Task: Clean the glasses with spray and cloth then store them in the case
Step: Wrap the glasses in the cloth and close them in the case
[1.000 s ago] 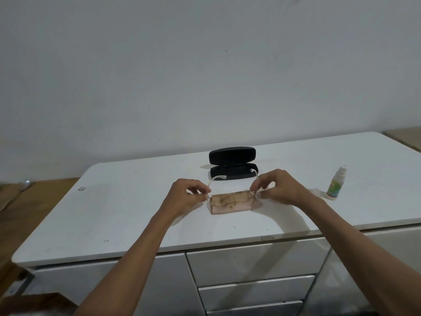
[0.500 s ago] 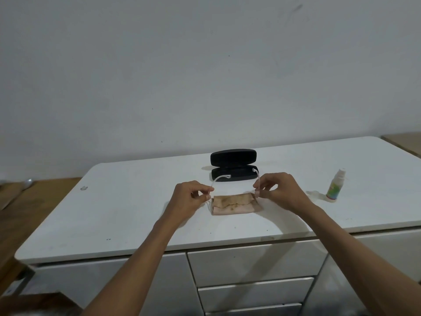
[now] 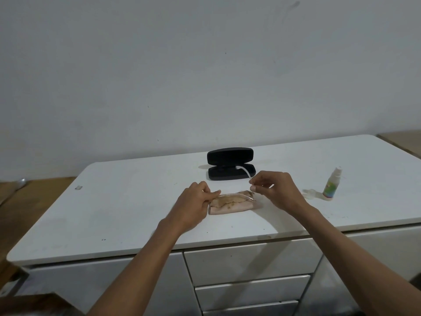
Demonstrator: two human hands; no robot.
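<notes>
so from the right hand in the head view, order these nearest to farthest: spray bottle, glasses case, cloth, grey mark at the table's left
From the right hand:
1. cloth, just left of it and a bit lower
2. glasses case, behind it, open; close to the cloth's rank but slightly farther
3. spray bottle, off to its right
4. grey mark, far left on the table

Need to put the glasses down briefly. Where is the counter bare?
Bare: the counter left of the left hand, and between the case and spray bottle. Crowded: the middle, where both hands hold the glasses over the cloth.
</notes>
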